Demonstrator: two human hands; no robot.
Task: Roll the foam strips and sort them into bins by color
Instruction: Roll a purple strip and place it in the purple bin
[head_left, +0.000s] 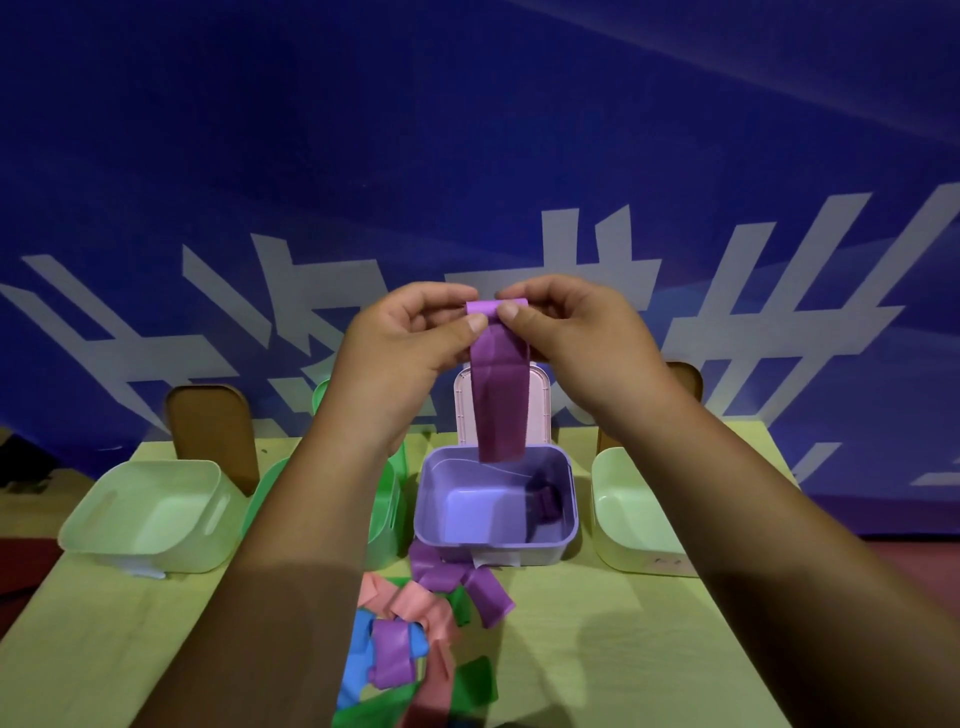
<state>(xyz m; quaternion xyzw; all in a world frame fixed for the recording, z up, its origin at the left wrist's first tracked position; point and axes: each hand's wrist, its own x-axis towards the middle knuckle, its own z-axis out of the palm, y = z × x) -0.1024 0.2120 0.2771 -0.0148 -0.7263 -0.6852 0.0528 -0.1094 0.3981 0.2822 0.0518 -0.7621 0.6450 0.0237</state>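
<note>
A purple foam strip (500, 400) hangs above the purple bin (441, 519), its top end curled into a small roll. My left hand (410, 338) and my right hand (566, 327) both pinch that rolled top between thumb and fingers, held up at chest height. The strip's loose end dangles just over the bin's back rim. Inside the purple bin lies a rolled purple strip (545, 501). A heap of loose strips (415, 639) in pink, purple, blue and green lies on the table in front of the bins.
A pale green bin (150, 514) stands at the left, a brighter green bin (387, 499) behind my left forearm, another pale bin (628, 514) at the right. A pink lid (540, 400) leans behind the purple bin. Brown chair backs (213, 431) rise beyond the table's far edge.
</note>
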